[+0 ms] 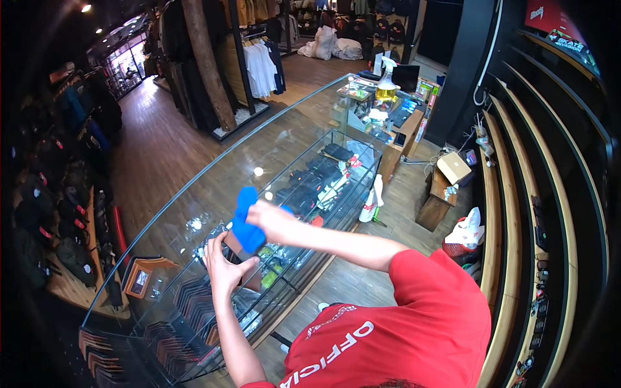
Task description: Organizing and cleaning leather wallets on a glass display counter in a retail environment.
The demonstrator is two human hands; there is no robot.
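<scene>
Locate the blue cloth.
In the head view, the blue cloth is left of centre, gripped by the right hand, beside the left hand, over the glass counter.

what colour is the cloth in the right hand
The cloth is bright blue, as the head view shows.

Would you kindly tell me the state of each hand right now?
Left hand: partly closed, holding a brown item between fingers and thumb.
Right hand: closed, holding a blue cloth.

A red short-sleeved T-shirt (414,330) with white lettering (333,354) leaves forearms (343,242) and hands (224,271) bare.
</scene>
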